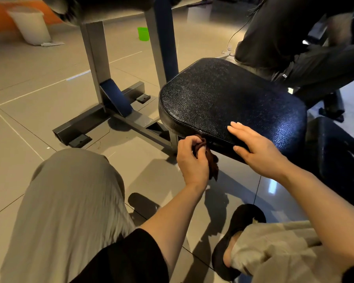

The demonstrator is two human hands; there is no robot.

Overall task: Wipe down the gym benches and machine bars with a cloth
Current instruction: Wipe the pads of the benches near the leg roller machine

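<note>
Nearest, the left hand (193,160) has its fingers curled round a brown cloth (212,162) at the near edge of the black seat pad (229,99); the right hand (258,149) rests flat on that pad, fingers straight; the loose cloth tail may slip free, I think, leaving the edge unwiped.

No legible text, brand, number or sign is present. A small plate or label on the front edge of the bench (231,103) pad, beside the cloth (209,158), carries marks too blurred and too small to read.
</note>
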